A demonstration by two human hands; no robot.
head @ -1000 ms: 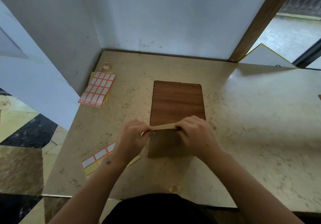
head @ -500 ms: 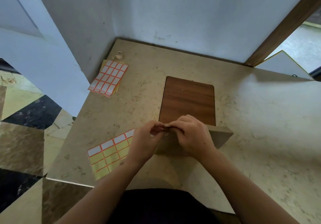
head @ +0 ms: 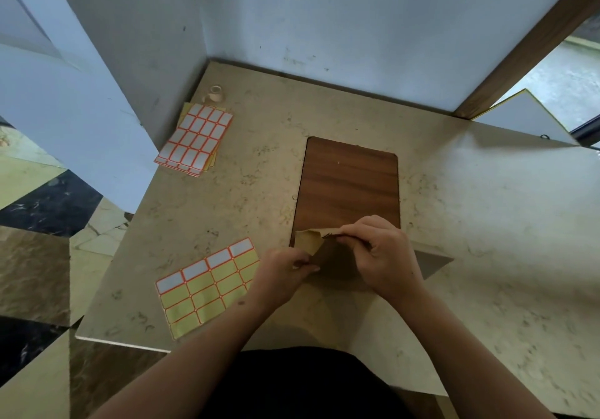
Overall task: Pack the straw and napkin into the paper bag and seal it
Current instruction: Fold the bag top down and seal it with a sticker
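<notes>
The right hand [head: 381, 253] pinches the folded top flap of the paper bag [head: 328, 256]; the left hand [head: 285, 270] grips its left edge. The bag rests near the table's [head: 487, 223] front edge, overlapping the wooden board [head: 349, 178]. Uneven pinching could let the fold spring open. Straw and napkin are not visible.

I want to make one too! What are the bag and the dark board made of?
The bag looks like matte brown kraft paper: its top flap creases and bends in the hands. The board shows wood grain with a smooth finish; real wood or a printed laminate, I can't tell.
</notes>
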